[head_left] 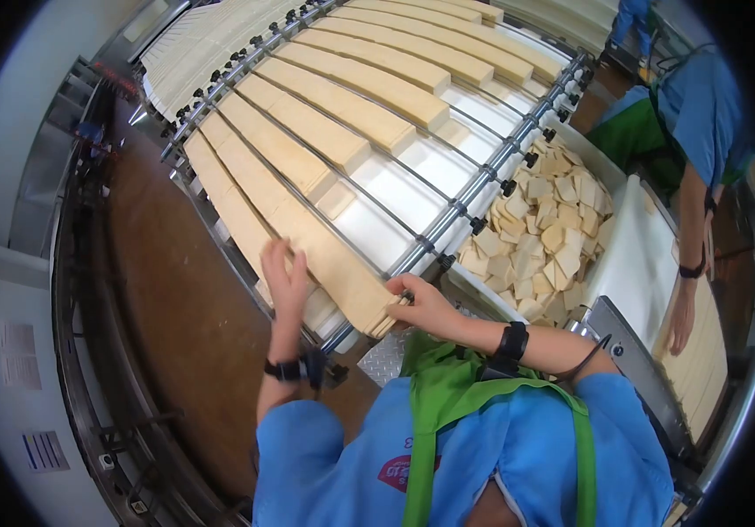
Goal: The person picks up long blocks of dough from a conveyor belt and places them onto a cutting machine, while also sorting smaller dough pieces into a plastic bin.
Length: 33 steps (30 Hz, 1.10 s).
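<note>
Long rows of thin, pale tan slices [333, 256] lie packed between metal rails on a white conveyor [401, 204]. My right hand [421, 303] is at the near end of one row, its thumb and fingers closed on the end slices. My left hand [285, 277] is over the gap between that row and the outermost row [230, 198], its thumb and fingers apart and slightly curled. The slices at the near end of the row are slightly fanned out. Black wristbands are on both wrists.
A metal crossbar with black knobs [507, 188] runs along the conveyor's near edge. Beyond it, a white bin holds a heap of loose slices [553, 224]. At right, a co-worker's arm [686, 263] reaches down to more slices [702, 360]. A brown floor [175, 307] lies at left.
</note>
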Tool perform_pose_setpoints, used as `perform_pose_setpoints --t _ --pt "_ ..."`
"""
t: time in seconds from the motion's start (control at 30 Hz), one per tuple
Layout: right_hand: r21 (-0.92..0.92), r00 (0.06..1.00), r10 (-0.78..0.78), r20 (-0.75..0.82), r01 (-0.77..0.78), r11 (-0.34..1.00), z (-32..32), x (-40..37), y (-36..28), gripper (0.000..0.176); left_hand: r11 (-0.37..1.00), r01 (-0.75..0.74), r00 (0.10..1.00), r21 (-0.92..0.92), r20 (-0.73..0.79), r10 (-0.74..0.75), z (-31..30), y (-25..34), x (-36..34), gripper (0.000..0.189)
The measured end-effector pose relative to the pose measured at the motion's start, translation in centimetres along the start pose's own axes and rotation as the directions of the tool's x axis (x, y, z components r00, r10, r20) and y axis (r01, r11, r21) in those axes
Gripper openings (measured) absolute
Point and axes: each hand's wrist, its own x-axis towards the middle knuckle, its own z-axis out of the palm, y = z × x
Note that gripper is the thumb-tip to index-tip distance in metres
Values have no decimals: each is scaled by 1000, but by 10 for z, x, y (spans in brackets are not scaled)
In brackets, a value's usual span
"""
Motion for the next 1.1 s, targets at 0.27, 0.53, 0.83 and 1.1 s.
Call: perform_pose_setpoints --t 0.27,0.53,0.83,1.1 --pt "-349 965 -260 42 258 901 -1 4 7 50 915 315 939 -250 223 -263 23 78 -114 83" --pt "-435 981 -143 130 186 881 -71 -9 -9 48 982 144 981 -122 149 -125 35 59 -100 97" --pt "-487 763 -304 -571 -16 873 -237 -99 52 40 973 125 987 -195 121 -103 40 48 -99 99" --pt "-421 620 -320 -717 -19 907 -264 -168 88 22 945 209 977 -252 98 -190 43 66 -98 91"
